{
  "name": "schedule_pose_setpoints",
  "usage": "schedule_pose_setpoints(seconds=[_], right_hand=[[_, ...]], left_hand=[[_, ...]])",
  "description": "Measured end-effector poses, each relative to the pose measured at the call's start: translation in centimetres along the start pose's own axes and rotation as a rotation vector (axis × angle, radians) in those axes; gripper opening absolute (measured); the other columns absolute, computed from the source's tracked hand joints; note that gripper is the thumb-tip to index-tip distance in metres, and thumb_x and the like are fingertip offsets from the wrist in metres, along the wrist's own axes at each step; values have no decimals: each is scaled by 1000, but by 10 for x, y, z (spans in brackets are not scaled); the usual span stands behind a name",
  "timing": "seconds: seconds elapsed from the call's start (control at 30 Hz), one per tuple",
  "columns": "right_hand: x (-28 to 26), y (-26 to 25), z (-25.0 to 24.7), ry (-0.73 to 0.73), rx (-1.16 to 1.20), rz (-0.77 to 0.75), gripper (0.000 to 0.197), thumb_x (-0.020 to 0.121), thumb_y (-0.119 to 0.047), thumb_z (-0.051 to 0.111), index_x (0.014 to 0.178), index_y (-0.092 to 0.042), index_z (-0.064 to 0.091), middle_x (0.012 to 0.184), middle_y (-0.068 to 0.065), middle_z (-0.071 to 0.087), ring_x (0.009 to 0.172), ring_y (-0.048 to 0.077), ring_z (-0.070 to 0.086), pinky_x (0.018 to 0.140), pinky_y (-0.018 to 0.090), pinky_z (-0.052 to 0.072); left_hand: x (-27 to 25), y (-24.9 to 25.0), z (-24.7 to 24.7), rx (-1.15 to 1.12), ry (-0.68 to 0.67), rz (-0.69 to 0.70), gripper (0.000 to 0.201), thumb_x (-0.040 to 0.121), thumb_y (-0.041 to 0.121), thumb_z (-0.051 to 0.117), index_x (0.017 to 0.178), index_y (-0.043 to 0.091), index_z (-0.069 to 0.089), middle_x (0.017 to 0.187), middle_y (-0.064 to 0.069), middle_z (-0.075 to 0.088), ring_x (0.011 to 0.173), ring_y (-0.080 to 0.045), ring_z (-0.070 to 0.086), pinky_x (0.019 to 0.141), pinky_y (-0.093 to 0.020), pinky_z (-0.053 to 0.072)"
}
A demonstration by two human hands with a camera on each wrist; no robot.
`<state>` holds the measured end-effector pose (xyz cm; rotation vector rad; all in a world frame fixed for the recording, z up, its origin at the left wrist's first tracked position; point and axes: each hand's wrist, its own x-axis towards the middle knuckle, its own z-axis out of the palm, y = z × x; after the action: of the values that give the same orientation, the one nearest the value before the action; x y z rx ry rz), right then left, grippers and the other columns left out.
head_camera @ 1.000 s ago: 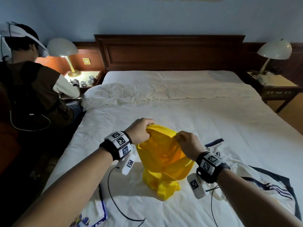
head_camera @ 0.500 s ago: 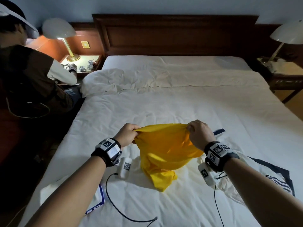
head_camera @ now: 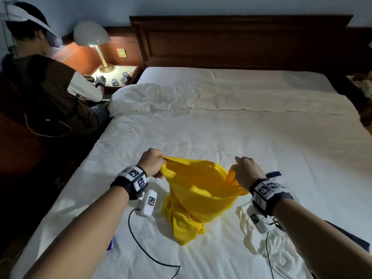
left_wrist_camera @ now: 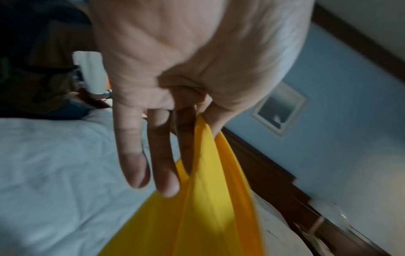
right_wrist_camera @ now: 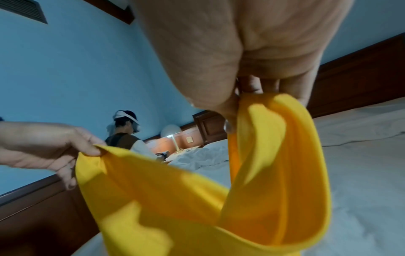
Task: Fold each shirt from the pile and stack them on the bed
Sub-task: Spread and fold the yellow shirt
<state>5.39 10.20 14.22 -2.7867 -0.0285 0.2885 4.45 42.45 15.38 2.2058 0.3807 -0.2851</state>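
**Yellow shirt held up over bed, not yet spread**

Far left: seated person [head_camera: 40, 81] in a headset, turned toward a nightstand [head_camera: 114, 74] carrying one lit lamp [head_camera: 94, 43]. No part in the work.

Near left: left hand [head_camera: 152, 165] raised over the bed [head_camera: 261, 137], grip narrow, thumb and forefinger pinching one top edge of the yellow shirt [head_camera: 199, 198]; in the left wrist view the other fingers [left_wrist_camera: 131, 155] hang straight and hold nothing.

Centre: yellow shirt suspended between both hands, upper edge sagging, lower part bunched and resting on the bed sheet.

Right of centre: right hand [head_camera: 247, 172] closed on a gathered fold of the same shirt, grip tight round the cloth.

Near right: white shirt with navy trim [head_camera: 267, 244] lying crumpled on the bed beneath the right forearm, not folded.

Risks, as judged:
- Left pinch small; a sharp shake to open the cloth likely to pull the edge free.
- Right side held as a wad rather than at a corner; laying down from here likely to leave a twisted, uneven panel.
- Wrist cables [head_camera: 141, 244] trailing over the sheet near the bunched hem; possible snagging when the cloth is spread.

Count: two shirts seen plainly, one yellow, one white; none folded or stacked in view. At near left edge one white-and-blue item [head_camera: 111, 243], nature not determinable. Two hands, one lamp clearly visible.
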Motion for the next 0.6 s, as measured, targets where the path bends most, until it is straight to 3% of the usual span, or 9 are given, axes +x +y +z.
schedule_pose_setpoints(seconds=[0.1,0.2,0.27,0.33,0.43,0.53,0.6], right_hand=[[18,18,-8,-2,41,133,21,90,0,49,92,-4,69,96,17,69,77,33,60,65,36,50],[42,22,-24,183,386,275,22,90,-2,48,90,-9,69,94,20,68,74,35,65,64,42,58],[55,11,-46,346,628,347,20,96,-5,47,93,-12,65,100,22,69,73,38,69,62,45,60],[71,-3,-73,470,700,320,20,102,-8,47,106,-6,66,109,25,68,91,42,67,68,36,47],[94,-28,-112,598,757,217,23,104,-14,48,109,-4,67,112,23,69,105,40,61,70,27,30],[110,-51,-143,723,812,126,23,104,-18,49,108,-3,66,108,21,69,102,38,60,71,29,32],[113,-64,-161,790,823,67,25,105,-21,49,111,-2,65,108,20,68,100,37,60,73,31,35]], left_hand=[[18,-5,-1,-123,91,-176,13,93,4,53,88,1,64,84,-24,68,61,-41,72,60,-55,62],[47,5,-8,-296,196,-190,14,95,6,49,97,3,63,105,-27,65,75,-42,71,63,-61,61],[69,23,-18,-379,274,-123,20,95,9,49,109,5,63,113,-28,64,82,-44,69,64,-61,61],[86,51,-34,-468,342,-45,28,95,11,49,119,10,64,118,-26,64,87,-45,69,63,-58,62],[93,103,-66,-563,402,123,21,98,11,47,108,17,64,111,-24,65,85,-44,71,68,-55,63],[95,141,-94,-612,423,265,23,99,9,47,100,23,64,103,-16,67,91,-41,71,73,-53,63],[95,158,-109,-635,454,323,22,99,9,48,110,16,66,107,-18,68,93,-37,72,74,-50,64]])
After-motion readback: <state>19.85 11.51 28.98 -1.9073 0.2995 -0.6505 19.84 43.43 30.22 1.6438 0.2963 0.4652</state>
